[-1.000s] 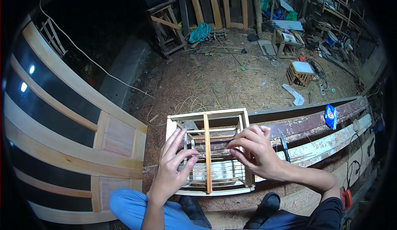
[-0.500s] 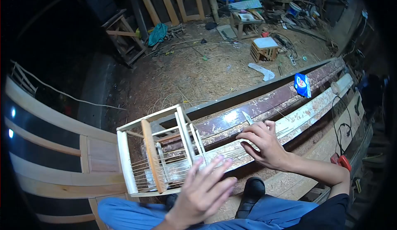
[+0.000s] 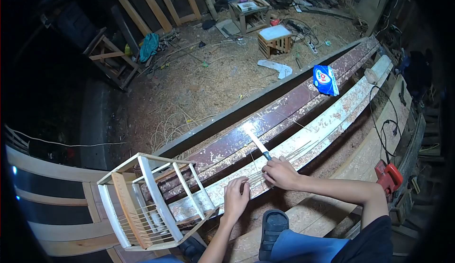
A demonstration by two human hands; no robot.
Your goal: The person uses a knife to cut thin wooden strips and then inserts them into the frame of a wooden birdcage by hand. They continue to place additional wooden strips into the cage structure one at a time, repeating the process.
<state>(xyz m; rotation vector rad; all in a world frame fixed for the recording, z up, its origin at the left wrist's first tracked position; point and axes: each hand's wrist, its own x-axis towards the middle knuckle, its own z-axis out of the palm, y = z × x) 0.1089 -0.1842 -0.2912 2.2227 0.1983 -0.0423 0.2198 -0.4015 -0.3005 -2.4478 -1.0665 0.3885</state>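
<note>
My left hand (image 3: 236, 197) is closed over thin sticks (image 3: 258, 178) at the near edge of a white-painted plank (image 3: 327, 126), fingers bent down. Beside it, my right hand (image 3: 280, 174) is closed at the handle of a knife (image 3: 258, 143), whose pale blade points away over the plank. Its fingers also rest by the sticks, and part of the handle is hidden. To the left of my hands leans a small cage-like wooden frame (image 3: 155, 197) with thin rods across its lower part.
A dark red plank (image 3: 222, 142) runs behind the white one, with a blue packet (image 3: 325, 80) on it. Right of my arm lie a red tool (image 3: 389, 178) and its black cord. Shavings cover the ground, where a slatted crate (image 3: 275, 43) stands. My sandalled foot (image 3: 275, 230) is below.
My left hand, spread before, has come down onto the sticks and closed. My right hand has lowered to them, and more of the knife shows. The view has shifted, moving the background left and up.
</note>
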